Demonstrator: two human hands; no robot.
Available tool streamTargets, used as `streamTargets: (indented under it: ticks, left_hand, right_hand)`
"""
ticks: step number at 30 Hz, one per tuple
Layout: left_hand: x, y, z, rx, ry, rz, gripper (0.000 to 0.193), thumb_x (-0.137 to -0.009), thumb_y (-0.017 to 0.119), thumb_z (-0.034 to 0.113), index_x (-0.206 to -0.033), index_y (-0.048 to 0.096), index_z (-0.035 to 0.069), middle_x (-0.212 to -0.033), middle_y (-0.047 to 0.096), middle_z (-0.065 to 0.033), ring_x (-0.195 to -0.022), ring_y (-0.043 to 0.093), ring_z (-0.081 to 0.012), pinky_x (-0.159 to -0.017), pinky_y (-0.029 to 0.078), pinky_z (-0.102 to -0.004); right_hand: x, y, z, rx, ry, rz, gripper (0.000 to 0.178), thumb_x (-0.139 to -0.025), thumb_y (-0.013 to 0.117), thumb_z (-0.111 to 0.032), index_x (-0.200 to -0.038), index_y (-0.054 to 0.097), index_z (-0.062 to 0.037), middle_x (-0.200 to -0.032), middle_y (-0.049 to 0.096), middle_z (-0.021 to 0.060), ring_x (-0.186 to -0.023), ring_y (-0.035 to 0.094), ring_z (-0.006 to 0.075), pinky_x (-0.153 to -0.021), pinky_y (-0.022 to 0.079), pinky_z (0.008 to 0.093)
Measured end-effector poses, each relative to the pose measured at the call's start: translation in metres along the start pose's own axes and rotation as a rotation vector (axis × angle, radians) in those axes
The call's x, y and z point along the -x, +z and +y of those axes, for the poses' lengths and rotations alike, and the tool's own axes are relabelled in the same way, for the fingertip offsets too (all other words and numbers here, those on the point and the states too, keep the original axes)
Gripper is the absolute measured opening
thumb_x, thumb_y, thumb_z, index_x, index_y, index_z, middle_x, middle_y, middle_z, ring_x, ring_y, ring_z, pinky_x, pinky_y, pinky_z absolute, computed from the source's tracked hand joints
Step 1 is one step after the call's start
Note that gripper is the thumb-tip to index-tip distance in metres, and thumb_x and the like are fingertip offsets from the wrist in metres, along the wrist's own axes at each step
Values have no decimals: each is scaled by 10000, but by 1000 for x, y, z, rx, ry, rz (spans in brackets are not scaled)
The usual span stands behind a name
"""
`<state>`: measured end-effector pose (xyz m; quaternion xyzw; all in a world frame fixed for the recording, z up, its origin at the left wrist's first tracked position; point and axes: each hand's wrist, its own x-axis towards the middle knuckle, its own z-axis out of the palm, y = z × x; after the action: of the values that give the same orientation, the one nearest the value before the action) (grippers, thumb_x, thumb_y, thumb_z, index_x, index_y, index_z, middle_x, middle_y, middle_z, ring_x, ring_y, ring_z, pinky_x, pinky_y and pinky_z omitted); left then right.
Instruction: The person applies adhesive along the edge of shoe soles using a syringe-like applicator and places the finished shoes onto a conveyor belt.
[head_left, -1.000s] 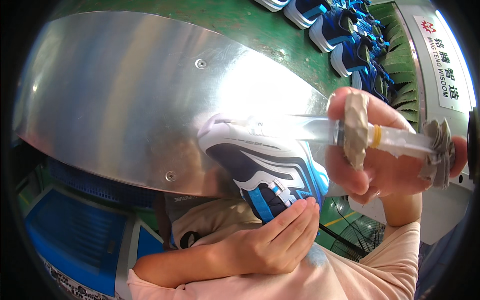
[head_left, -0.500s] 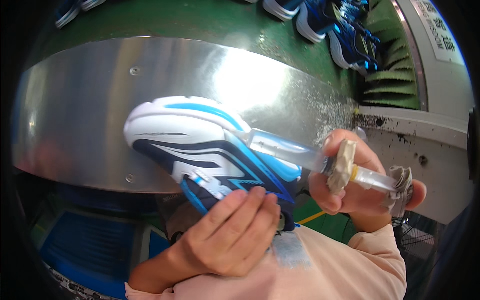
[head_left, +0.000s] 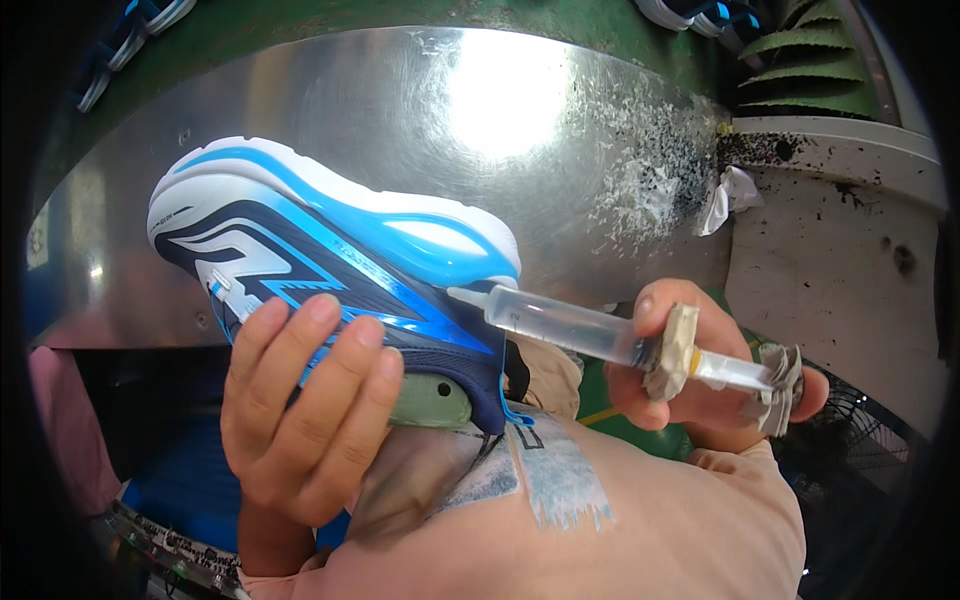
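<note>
A blue and white sneaker (head_left: 330, 240) is tilted with its side and sole edge toward me, toe at the left and heel at the right. My left hand (head_left: 310, 400) grips it from below, the fingers lying over its upper near the laces. A green shoe last (head_left: 432, 402) with a round dark hole shows in its opening. My right hand (head_left: 690, 360) is closed around a clear syringe (head_left: 565, 325), whose flange and plunger end are wrapped in grubby tape. The thumb rests at the plunger end. The nozzle tip is at the seam between upper and sole near the heel.
A metal plate (head_left: 350, 85) with worn, flaky patches lies behind the sneaker. Crumpled white paper (head_left: 732, 198) sits on its right edge. Beyond is a green surface with other sneakers (head_left: 690, 14) at the far edge. Green bristly strips (head_left: 805, 65) hang at the upper right.
The sneaker has shifted left and turned to show more of its heel. The syringe tip has gone from the midfoot seam to the heel. My left hand has moved left along the upper.
</note>
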<state>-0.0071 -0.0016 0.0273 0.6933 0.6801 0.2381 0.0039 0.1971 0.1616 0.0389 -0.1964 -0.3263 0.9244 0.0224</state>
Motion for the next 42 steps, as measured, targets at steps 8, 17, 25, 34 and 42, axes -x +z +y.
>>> streamTargets:
  ticks: [8, 17, 25, 34, 42]
  left_hand:
    - [-17, -2, 4, -20, -12, -72, 246, -719, 590, 152, -919, 609, 9, -968, 607, -138, -950, 563, -335, -858, 414, -502]
    - [-39, -3, 0, -97, 59, -167, 332, -716, 566, 165, -974, 570, -43, -983, 582, -198, -964, 543, -377, -866, 395, -534]
    - [-114, 8, -15, -215, 345, -375, 520, -699, 640, 373, -980, 563, -58, -802, 573, -161, -699, 567, -299, -582, 450, -348]
    - [-117, 24, 46, -245, -201, -302, 247, -805, 545, 152, -935, 541, -58, -630, 553, -157, -517, 534, -297, -482, 394, -330]
    - [-131, 31, 72, -316, -506, -312, 235, -835, 504, 190, -756, 541, -28, -526, 516, -189, -453, 511, -352, -432, 360, -396]
  right_hand:
    - [5, -49, 18, -288, -257, -156, 1072, -512, 601, -753, -1196, 290, 11, -761, 513, 111, -572, 448, 93, -469, 328, 166]
    - [7, -53, 34, -418, -359, -122, 1191, -485, 595, -766, -1235, 232, 84, -804, 467, 99, -583, 333, 54, -474, 248, 163]
    - [17, -42, 10, -391, 129, 215, 1183, -409, 663, -732, -1253, 198, -46, -832, 469, 107, -617, 332, 72, -508, 274, 160]
    - [31, -49, 25, -647, -138, 139, 661, -708, 561, -455, -1230, 305, -140, -775, 481, 108, -594, 342, 85, -495, 295, 183]
    - [25, -16, 36, -468, -308, 261, 635, -742, 562, -408, -1244, 296, -125, -801, 500, 129, -611, 411, 108, -491, 341, 192]
